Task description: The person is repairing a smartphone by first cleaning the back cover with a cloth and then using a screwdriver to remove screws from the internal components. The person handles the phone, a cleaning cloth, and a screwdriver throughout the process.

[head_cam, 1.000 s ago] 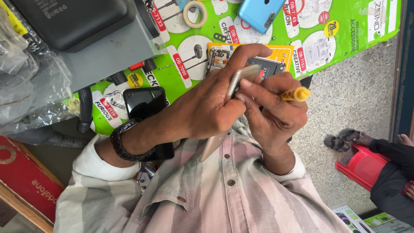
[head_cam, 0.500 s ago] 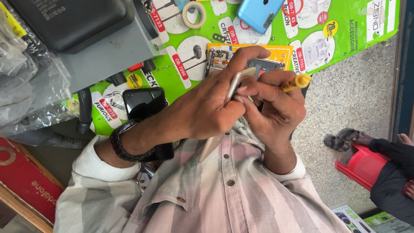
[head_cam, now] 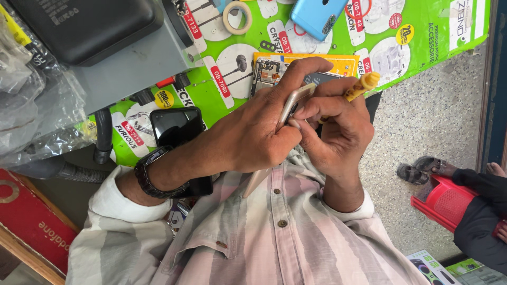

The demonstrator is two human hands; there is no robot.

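My left hand (head_cam: pixel 253 134), with a black watch on its wrist, grips a slim gold phone (head_cam: pixel 292 103) edge-on in front of my striped shirt. My right hand (head_cam: pixel 338 132) pinches a small screwdriver with a yellow handle (head_cam: pixel 362 85), and its fingertips press against the phone's open side. The screwdriver's tip is hidden behind my fingers. Both hands touch each other over the near edge of a green printed mat (head_cam: pixel 422 47). Just beyond them, a bare circuit board (head_cam: pixel 266 71) rests on a yellow packet (head_cam: pixel 338 63).
A black phone (head_cam: pixel 177 126) lies on the mat under my left forearm. A blue phone (head_cam: pixel 317 16) and a tape roll (head_cam: pixel 237 16) sit farther back, with a black case (head_cam: pixel 84 26) on a grey box. At right, another person's sandalled feet (head_cam: pixel 417 171) and a red stool (head_cam: pixel 443 203).
The yellow screwdriver handle has moved away from me, up toward the yellow packet, as my right hand's fingers shifted on the phone. My left hand keeps its grip.
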